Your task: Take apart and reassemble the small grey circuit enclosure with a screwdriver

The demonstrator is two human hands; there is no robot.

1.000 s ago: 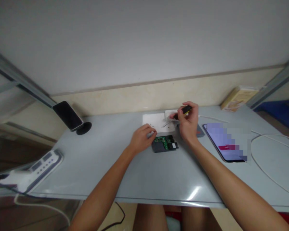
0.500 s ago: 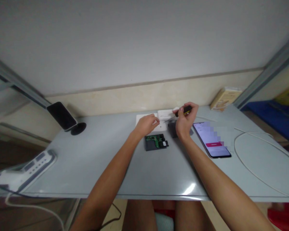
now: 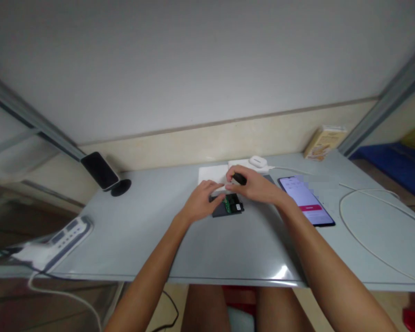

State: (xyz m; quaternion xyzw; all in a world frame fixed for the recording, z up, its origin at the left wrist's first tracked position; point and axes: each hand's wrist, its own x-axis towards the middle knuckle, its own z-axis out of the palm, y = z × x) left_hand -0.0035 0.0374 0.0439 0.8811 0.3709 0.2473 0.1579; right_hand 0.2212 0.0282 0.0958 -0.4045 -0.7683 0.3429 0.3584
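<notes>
Near the table's (image 3: pixel 124 240) left edge sits a white power strip (image 3: pixel 60 237). Mid-table by the back edge, the left hand (image 3: pixel 202 203) presses curled fingers on the flat dark device (image 3: pixel 228 206) with its green circuit board, while the right hand (image 3: pixel 254 186) pinches a small black-handled screwdriver (image 3: pixel 240 179) over it. A glossy phone (image 3: pixel 306 200) lies to the right.

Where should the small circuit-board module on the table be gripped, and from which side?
Pinch the module by its long edges, coming from above. It lies flat on the table, green board up, so edges spare the components. Left hand and right hand are already over it.
</notes>
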